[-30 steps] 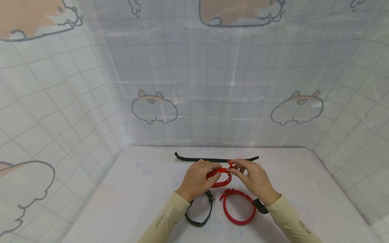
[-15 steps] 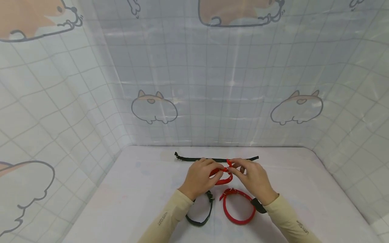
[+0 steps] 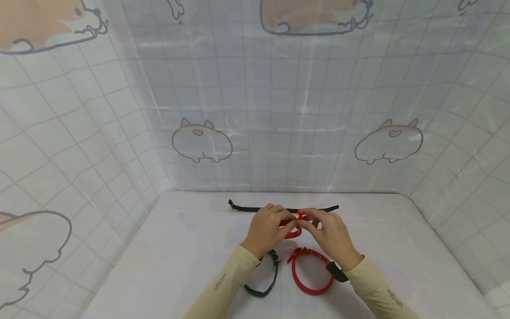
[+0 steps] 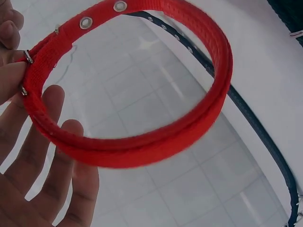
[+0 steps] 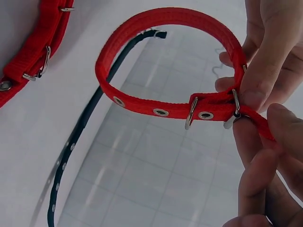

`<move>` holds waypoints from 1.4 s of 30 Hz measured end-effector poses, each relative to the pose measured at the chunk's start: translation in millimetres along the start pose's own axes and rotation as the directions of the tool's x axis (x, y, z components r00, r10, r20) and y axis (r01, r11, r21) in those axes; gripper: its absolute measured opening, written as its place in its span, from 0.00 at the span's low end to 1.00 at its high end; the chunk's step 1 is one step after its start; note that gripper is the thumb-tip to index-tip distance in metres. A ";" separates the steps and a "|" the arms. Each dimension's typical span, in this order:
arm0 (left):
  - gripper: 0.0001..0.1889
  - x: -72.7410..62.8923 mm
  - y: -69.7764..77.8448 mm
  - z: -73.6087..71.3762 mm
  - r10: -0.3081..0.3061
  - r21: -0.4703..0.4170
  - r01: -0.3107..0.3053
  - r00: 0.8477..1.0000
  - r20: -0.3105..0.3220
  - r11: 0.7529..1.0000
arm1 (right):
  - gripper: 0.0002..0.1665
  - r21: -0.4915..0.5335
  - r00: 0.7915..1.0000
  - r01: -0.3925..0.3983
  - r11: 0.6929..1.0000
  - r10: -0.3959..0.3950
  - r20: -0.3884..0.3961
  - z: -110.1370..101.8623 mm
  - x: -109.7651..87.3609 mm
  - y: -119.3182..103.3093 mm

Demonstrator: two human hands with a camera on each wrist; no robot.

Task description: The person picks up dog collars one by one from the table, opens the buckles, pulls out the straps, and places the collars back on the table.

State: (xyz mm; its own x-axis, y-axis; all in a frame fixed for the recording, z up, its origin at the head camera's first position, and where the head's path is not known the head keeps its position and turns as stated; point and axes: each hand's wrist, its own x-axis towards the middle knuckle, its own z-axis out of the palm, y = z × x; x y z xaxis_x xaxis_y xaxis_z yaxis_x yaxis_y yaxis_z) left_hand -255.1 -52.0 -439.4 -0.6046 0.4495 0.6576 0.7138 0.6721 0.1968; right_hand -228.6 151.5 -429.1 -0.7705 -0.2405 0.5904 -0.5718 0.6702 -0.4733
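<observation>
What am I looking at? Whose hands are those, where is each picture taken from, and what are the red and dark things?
There's no machine here: the left grip and the right grip are a person's own bare hands. One picture comes from a camera worn on the head, looking forward and down. The other two come from cameras on the wrists, so things look bigger.

On the pale table lie three straps, perhaps pet collars: a dark straight strap at the back and, nearer, a dark loop and a red loop. Both hands hold another red collar, pinching it near its metal buckle.
</observation>
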 end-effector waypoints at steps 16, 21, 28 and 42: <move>0.07 -3.3 -1.0 3.4 -0.005 0.059 0.006 1.000 -0.008 0.998 | 0.15 0.021 1.000 0.001 1.000 -0.001 0.018 0.4 0.1 0.4; 0.10 -5.5 -3.1 3.5 0.086 0.130 -0.083 0.996 -0.015 0.988 | 0.15 0.012 1.000 0.006 1.000 -0.006 0.006 1.0 -0.2 0.2; 0.09 -9.3 -3.4 1.4 0.196 0.201 -0.194 0.981 0.009 0.960 | 0.15 0.009 1.000 0.018 1.000 -0.018 -0.016 0.4 1.2 0.8; 0.12 -12.2 -6.0 0.9 0.247 0.260 -0.253 0.967 0.057 0.932 | 0.17 0.080 1.000 0.006 0.997 -0.009 0.030 0.3 0.3 0.1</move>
State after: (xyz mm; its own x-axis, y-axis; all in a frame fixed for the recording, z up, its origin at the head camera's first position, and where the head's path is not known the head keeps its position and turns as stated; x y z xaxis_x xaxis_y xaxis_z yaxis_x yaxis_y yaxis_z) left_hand -252.3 -61.0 -449.3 -0.4283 0.6344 0.6435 0.7266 0.6652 -0.1721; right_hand -229.0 151.3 -429.1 -0.7735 -0.2670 0.5749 -0.5974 0.6100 -0.5205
